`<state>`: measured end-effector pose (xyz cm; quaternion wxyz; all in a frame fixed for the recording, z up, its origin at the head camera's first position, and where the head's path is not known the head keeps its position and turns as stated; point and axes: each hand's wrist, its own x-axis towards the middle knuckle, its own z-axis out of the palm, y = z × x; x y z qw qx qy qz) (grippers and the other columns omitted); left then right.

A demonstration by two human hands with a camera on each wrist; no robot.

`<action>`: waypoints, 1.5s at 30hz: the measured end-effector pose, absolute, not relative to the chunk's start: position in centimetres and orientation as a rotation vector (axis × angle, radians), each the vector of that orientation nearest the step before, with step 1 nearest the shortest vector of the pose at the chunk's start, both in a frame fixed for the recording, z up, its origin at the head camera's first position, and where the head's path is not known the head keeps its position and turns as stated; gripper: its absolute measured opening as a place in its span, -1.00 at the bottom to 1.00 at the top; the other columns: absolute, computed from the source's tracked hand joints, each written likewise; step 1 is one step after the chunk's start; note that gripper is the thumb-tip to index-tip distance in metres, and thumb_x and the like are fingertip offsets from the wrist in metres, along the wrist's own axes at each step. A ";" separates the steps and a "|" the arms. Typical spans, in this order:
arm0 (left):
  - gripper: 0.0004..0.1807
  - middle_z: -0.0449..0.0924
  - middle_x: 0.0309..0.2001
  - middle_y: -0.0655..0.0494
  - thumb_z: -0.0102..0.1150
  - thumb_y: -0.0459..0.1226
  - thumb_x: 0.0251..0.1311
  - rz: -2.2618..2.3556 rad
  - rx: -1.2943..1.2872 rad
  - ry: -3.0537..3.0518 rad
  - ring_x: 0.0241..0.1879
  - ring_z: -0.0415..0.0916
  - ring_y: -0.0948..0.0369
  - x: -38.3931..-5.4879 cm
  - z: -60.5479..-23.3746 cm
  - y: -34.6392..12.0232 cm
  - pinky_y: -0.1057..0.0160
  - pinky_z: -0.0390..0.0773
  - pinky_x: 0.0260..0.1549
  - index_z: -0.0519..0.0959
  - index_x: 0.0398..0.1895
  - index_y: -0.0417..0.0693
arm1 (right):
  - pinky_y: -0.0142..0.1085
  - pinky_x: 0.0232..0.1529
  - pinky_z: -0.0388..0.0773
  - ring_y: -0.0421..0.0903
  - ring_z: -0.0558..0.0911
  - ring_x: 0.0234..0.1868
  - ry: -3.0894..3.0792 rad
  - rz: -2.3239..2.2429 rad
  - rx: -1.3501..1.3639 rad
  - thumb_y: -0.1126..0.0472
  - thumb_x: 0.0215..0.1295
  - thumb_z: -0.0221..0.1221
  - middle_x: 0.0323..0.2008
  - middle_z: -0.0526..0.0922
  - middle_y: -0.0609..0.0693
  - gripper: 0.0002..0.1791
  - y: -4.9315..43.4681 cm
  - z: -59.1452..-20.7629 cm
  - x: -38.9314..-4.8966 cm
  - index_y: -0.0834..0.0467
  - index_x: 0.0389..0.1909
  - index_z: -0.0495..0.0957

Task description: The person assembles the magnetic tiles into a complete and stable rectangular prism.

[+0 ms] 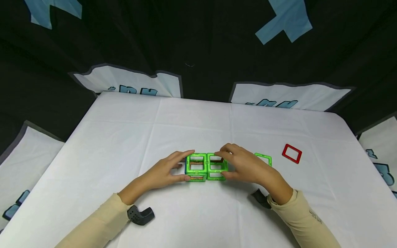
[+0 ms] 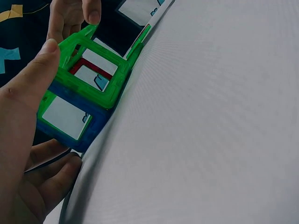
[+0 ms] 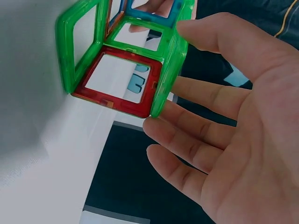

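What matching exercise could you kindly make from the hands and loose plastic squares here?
1. Loose red square plastic frame
2. Loose green square plastic frame
3. Left hand
4. Right hand

A. At the right end of the mostly green, joined plastic frames
B. Partly hidden by the right arm
C. At those joined frames' left end
D. Fully visible, flat on white cloth

Pairs: 1-D, 2-B, 3-C, 4-A

Left hand (image 2: pixel 16 116) at a green frame (image 2: pixel 84 88)
The thumb (image 2: pixel 44 60) touches its edge; a blue frame (image 2: pixel 96 123) adjoins; the right hand (image 2: pixel 67 18) is beyond.
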<state>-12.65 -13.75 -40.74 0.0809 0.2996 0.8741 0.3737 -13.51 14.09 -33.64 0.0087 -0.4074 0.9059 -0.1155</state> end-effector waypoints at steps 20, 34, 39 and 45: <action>-0.18 0.30 0.18 0.13 0.19 0.10 0.03 1.133 0.885 2.604 0.04 0.48 0.18 -12.6 -40.6 -13.6 0.24 0.52 0.05 0.06 0.37 0.33 | -0.09 0.09 0.47 0.02 0.48 0.06 2.828 -0.386 -1.024 -0.04 0.00 0.32 0.05 0.47 0.07 -0.33 16.5 -32.5 -14.6 0.16 0.14 0.42; -0.17 0.33 0.16 0.07 0.26 -0.01 0.01 1.256 0.901 2.548 0.07 0.44 0.17 -12.7 -40.9 -13.7 0.29 0.52 0.04 0.12 0.37 0.23 | -0.12 -0.26 0.52 0.04 0.48 -0.17 2.600 -0.126 -0.371 -0.02 -0.11 0.38 -0.07 0.44 0.16 -0.30 21.2 -34.1 -18.0 0.19 0.05 0.40; -0.18 0.33 0.16 0.04 0.27 -0.04 0.02 1.274 0.918 2.549 0.05 0.46 0.16 -12.8 -40.9 -13.8 0.29 0.52 0.03 0.13 0.37 0.17 | -0.21 -0.37 0.49 0.01 0.47 -0.23 2.604 -0.077 -0.345 0.04 -0.12 0.38 -0.11 0.40 0.13 -0.33 21.4 -34.7 -18.3 0.18 0.05 0.39; -0.19 0.35 0.15 0.00 0.28 -0.09 0.03 1.302 0.942 2.550 0.00 0.51 0.14 -12.9 -41.0 -13.9 0.31 0.55 -0.01 0.14 0.36 0.12 | -0.19 -0.30 0.49 -0.01 0.46 -0.22 2.628 -0.161 -0.420 0.01 -0.08 0.34 -0.13 0.42 0.10 -0.37 21.0 -34.7 -18.3 0.19 0.01 0.39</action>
